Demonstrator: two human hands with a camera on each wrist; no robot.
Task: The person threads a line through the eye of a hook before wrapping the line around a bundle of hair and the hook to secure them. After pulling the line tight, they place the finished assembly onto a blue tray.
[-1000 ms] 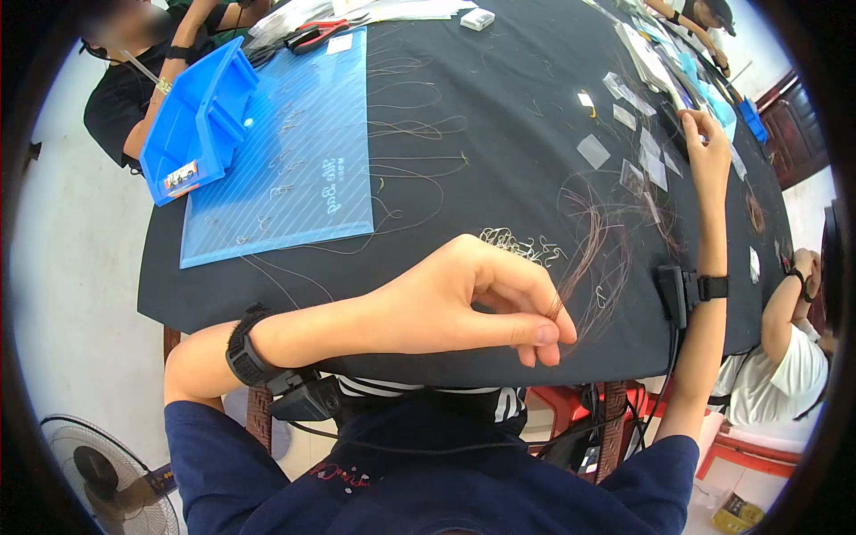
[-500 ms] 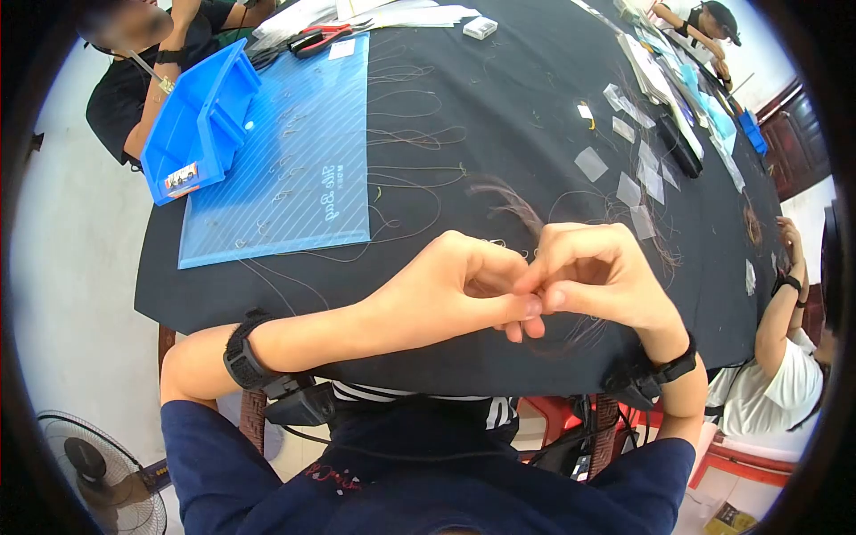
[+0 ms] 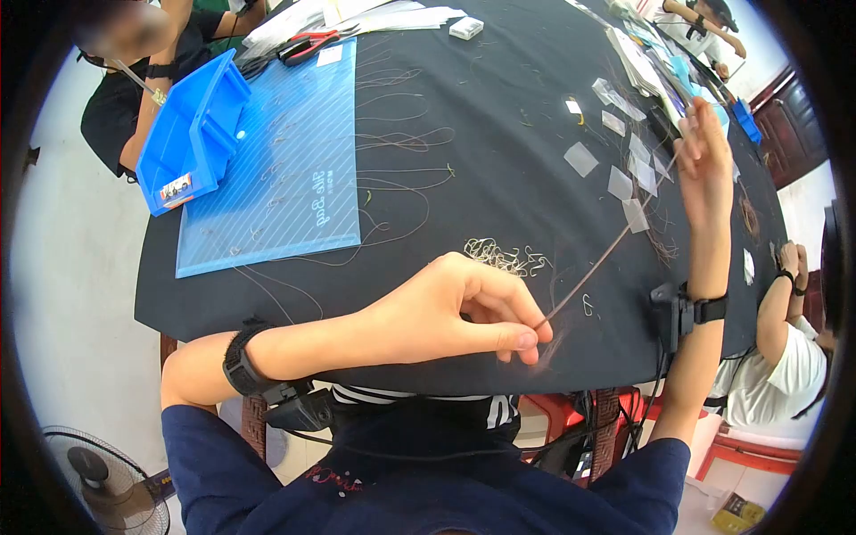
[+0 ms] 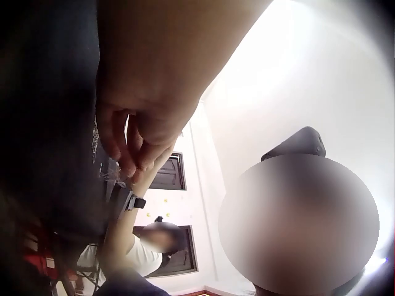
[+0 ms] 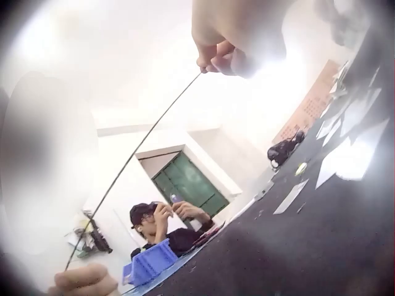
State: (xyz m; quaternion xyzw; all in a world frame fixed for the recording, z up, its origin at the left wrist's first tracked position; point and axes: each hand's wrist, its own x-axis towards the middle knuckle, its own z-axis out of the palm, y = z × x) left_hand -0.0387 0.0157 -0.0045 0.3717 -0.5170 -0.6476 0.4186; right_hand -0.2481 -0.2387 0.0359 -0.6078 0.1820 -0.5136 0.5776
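From my remote feed I see the left hand [image 3: 468, 312] pinching one end of a thin strand bundle [image 3: 588, 275] just inside the table's [image 3: 486, 107] near edge, while the right hand [image 3: 707, 178] grips its other end toward the right edge. The bundle stretches straight between them, above the tabletop. Behind the left fingers I make out a pile of metal hooks [image 3: 504, 259]; a blue file bag [image 3: 285, 187] lies toward the left edge.
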